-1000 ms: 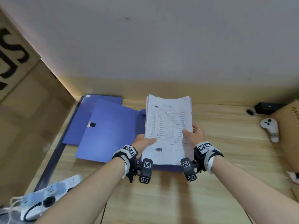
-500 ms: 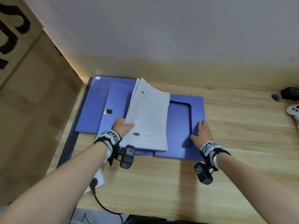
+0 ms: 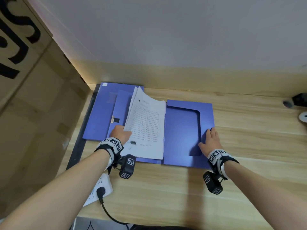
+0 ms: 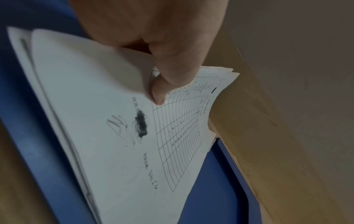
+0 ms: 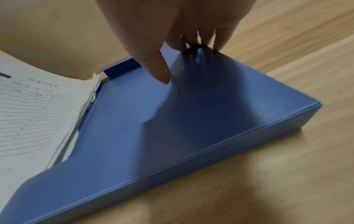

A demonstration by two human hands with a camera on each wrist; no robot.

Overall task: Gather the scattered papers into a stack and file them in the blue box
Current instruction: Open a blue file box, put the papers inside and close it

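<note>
The white paper stack [image 3: 146, 127] with a printed table on top hangs tilted over the left half of the open blue box [image 3: 182, 130]. My left hand [image 3: 120, 133] pinches the stack's left edge, thumb [image 4: 168, 72] on the top sheet [image 4: 114, 128], fingers underneath. The stack's right edge [image 5: 28, 113] sits inside the box tray [image 5: 191, 121]. My right hand [image 3: 210, 140] lies on the box's right rim with straight fingers; its fingertips [image 5: 180, 44] touch the far wall. The box lid [image 3: 103, 113] lies flat to the left.
A big cardboard box [image 3: 33, 97] stands along the left side. A white power strip [image 3: 101, 188] with a black plug lies at the near left table edge. A white controller [image 3: 303, 118] and a black item [image 3: 299, 100] sit far right. The wall is close behind.
My right hand let go of the stack and came down on the box's right rim. My left hand alone carried the stack left and down into the box.
</note>
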